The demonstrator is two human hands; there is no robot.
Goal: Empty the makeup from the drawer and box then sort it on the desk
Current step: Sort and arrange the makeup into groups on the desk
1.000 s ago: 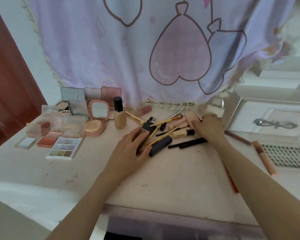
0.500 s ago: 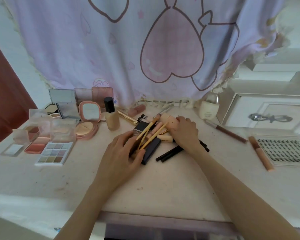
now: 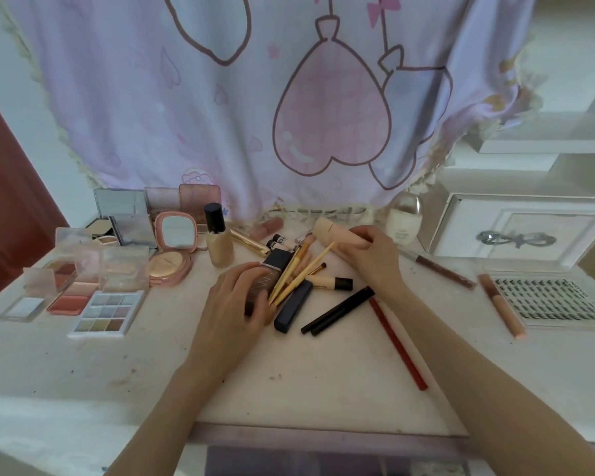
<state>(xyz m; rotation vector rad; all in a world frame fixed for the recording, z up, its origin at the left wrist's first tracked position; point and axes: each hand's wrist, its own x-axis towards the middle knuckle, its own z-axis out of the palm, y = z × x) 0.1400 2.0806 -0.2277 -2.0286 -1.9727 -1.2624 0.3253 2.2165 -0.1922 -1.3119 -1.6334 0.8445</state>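
Makeup is lying spread across the table (image 3: 323, 389), and the sorting is clearly under way: the palettes (image 3: 102, 312) and compacts (image 3: 168, 269) are sitting grouped at the left, while a loose heap of sticks and tubes is waiting in the middle. What is changing now is at the right hand (image 3: 368, 255): a second ago it was pressed down among the heap, and now it is lifting a thick peach tube (image 3: 337, 235) clear of the pile, fingers curled round it, its capped end pointing up and to the left. The left hand (image 3: 236, 297) is staying where it was, wrapped over a dark bottle (image 3: 272, 273) at the edge of the heap, with several yellow-handled brushes (image 3: 299, 274) lying across the bottle just beside its fingers. To my eye the person is pulling pieces out one at a time to give each a place, so most of the middle heap is yet to be sorted; the black pencils (image 3: 339, 310) and the red pencil (image 3: 397, 345) are lying apart nearer the front. As for writing, a pale angular mark is showing on the dark bottle, and small dark lettering on a little white tube (image 3: 282, 241) behind the heap, but neither is sharp enough to read. A lash tray (image 3: 550, 300) at the far right is carrying tiny print on its edge, also too small to make out.
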